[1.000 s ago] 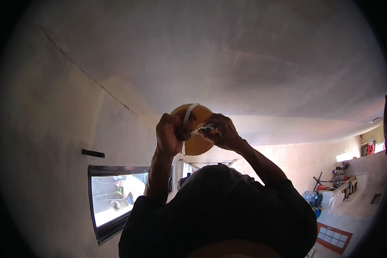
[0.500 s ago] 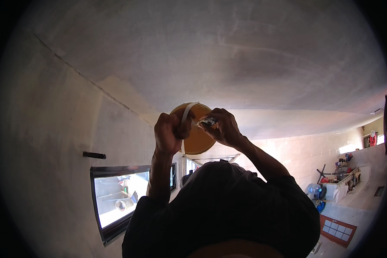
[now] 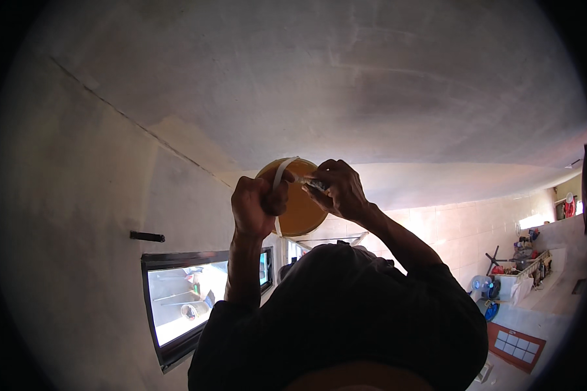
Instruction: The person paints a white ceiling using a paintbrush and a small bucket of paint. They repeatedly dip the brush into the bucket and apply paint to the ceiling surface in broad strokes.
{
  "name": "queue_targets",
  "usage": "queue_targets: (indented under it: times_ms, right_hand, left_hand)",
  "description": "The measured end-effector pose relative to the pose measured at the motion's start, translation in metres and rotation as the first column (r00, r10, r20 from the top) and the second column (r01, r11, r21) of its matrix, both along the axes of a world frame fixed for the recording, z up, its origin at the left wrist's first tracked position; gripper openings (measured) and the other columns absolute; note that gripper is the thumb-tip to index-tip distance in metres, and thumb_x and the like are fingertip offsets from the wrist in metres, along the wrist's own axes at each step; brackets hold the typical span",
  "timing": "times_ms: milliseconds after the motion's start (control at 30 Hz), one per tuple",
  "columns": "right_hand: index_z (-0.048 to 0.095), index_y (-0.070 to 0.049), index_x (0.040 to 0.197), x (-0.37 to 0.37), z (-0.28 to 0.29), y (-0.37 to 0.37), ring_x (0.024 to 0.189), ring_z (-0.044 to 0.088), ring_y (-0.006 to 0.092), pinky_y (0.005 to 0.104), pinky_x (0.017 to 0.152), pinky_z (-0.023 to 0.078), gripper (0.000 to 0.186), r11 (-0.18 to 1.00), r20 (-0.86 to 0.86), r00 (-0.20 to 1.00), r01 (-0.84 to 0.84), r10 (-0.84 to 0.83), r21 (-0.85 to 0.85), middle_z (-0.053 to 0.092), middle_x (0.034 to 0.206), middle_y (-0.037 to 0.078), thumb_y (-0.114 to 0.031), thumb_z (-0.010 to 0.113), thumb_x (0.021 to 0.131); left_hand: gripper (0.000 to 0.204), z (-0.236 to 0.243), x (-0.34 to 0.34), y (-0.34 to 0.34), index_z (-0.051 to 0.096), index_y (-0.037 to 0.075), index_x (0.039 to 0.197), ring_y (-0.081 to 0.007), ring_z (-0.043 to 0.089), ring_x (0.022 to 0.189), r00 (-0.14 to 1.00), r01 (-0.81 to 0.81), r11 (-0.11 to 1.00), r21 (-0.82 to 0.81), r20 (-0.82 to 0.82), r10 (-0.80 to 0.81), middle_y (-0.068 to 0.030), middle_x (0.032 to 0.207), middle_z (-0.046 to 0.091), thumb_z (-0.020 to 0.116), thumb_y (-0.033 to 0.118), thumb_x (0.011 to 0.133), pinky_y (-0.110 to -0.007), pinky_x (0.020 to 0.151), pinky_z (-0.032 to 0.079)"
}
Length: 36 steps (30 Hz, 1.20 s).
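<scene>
An orange-brown round container, bucket-like (image 3: 300, 216), sits just beyond my two raised hands. A white band (image 3: 281, 177) curves across it from the far rim to the near one. My left hand (image 3: 251, 207) is closed in a fist round this band, at the container's left side. Over its right side, my right hand (image 3: 347, 194) pinches a small dark and silvery object (image 3: 317, 184). That object's kind is too small to make out, and its near end is covered by my fingers. The fingertips of both hands almost meet above the container.
A grey plastered wall (image 3: 346, 98) spreads ahead, with a cracked seam at left. Lower left is a dark window frame (image 3: 189, 260), with a short black bar (image 3: 147, 236) above it. Cluttered goods (image 3: 525, 260) and a blue water bottle (image 3: 481, 283) stand at the right.
The view has shifted slightly. My right hand has tilted a little, with the small object turned lower between its fingers. My left hand keeps its grip on the band.
</scene>
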State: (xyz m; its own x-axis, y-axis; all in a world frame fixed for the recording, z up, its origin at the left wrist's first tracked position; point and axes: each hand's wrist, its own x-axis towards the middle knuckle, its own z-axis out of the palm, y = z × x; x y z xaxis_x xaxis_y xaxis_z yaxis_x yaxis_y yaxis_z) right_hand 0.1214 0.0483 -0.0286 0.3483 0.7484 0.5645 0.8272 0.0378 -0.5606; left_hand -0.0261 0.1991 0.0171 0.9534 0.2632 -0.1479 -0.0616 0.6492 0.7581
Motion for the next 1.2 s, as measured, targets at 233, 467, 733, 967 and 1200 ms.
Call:
queue_targets:
  times_ms: [233, 467, 733, 967, 1200]
  right_hand:
    - [0.070, -0.008, 0.091, -0.002, 0.003, -0.001, 0.077, 0.064, 0.0264, 0.0376, 0.068, 0.051, 0.022, 1.000, 0.108, 0.994, 0.002, 0.002, -0.031, 0.068, 0.083, 0.012, -0.015, 0.080, 0.072]
    - [0.071, -0.005, 0.088, -0.012, -0.003, 0.011, 0.080, 0.065, 0.0298, 0.0383, 0.074, 0.052, 0.021, 0.957, -0.517, 0.853, -0.204, 0.070, -0.207, 0.068, 0.084, 0.014, -0.019, 0.078, 0.075]
    - [0.070, -0.003, 0.094, -0.002, -0.008, 0.009, 0.077, 0.065, 0.0262, 0.0364, 0.072, 0.051, 0.028, 0.998, -0.074, 0.996, -0.051, 0.053, 0.021, 0.068, 0.078, 0.010, -0.012, 0.080, 0.070]
    - [0.071, -0.012, 0.092, 0.003, -0.022, 0.003, 0.075, 0.062, 0.0240, 0.0356, 0.066, 0.047, 0.025, 0.990, 0.154, 0.988, -0.007, -0.016, 0.143, 0.068, 0.080, 0.005, -0.016, 0.082, 0.070]
    - [0.071, -0.006, 0.093, -0.009, -0.023, 0.008, 0.087, 0.066, 0.0307, 0.0394, 0.081, 0.052, 0.030, 0.943, -0.450, 0.882, -0.257, 0.138, -0.214, 0.067, 0.093, 0.015, -0.033, 0.075, 0.079]
  left_hand:
    - [0.051, 0.009, 0.004, -0.007, 0.056, -0.008, 0.104, -0.0065, 0.020, 0.045, 0.998, -0.051, 0.996, 0.069, 0.024, 0.049, 0.0038, 0.056, 0.030, 0.035, 0.034, 0.083, -0.024, 0.042, 0.019]
    - [0.057, -0.001, 0.007, 0.007, 0.054, -0.007, 0.106, -0.0062, 0.023, 0.047, 0.999, 0.022, 0.997, 0.070, 0.023, -0.024, 0.0048, 0.058, 0.031, 0.039, 0.042, 0.082, -0.024, 0.044, 0.019]
    - [0.057, 0.005, 0.003, -0.002, 0.054, -0.007, 0.106, -0.0062, 0.023, 0.048, 1.000, -0.016, 0.998, 0.061, -0.016, 0.017, 0.0051, 0.058, 0.030, 0.038, 0.042, 0.082, -0.024, 0.044, 0.019]
    - [0.057, -0.002, 0.000, 0.001, 0.054, -0.007, 0.107, -0.0063, 0.027, 0.046, 0.998, -0.062, 0.996, -0.058, -0.011, 0.061, 0.0040, 0.060, 0.035, 0.035, 0.041, 0.085, -0.022, 0.043, 0.021]
    - [0.056, 0.000, 0.014, 0.001, 0.057, -0.005, 0.104, -0.0064, 0.028, 0.048, 0.999, -0.029, 0.999, 0.033, -0.012, 0.030, 0.0035, 0.060, 0.039, 0.034, 0.043, 0.086, -0.022, 0.043, 0.023]
